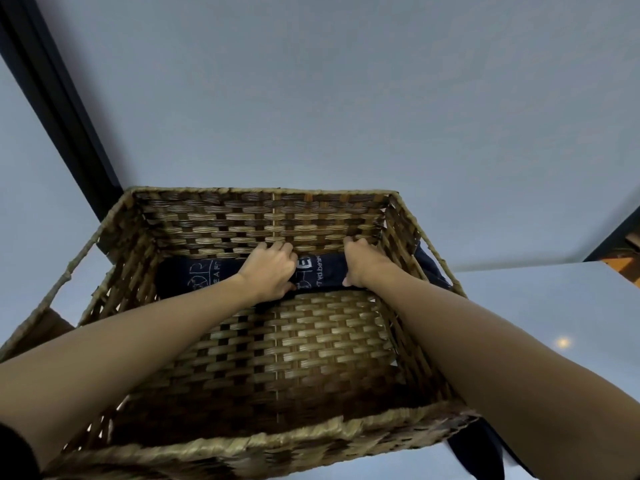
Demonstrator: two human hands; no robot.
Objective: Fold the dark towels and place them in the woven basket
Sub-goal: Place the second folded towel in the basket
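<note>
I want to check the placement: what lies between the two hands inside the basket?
In the head view, a strip of the folded dark towel with white print shows between the left hand and right hand, in the woven basket.

The folded dark towel [194, 271] bears partial white lettering, "E A F".

Pale grey tabletop [346, 98]; black strip [59, 109] far left; orange-brown object [623, 265] at right edge.

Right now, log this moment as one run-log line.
phase: placing | both hands: left hand, right hand grip folded dark navy printed towel | location: far end inside brown woven wicker basket
</note>
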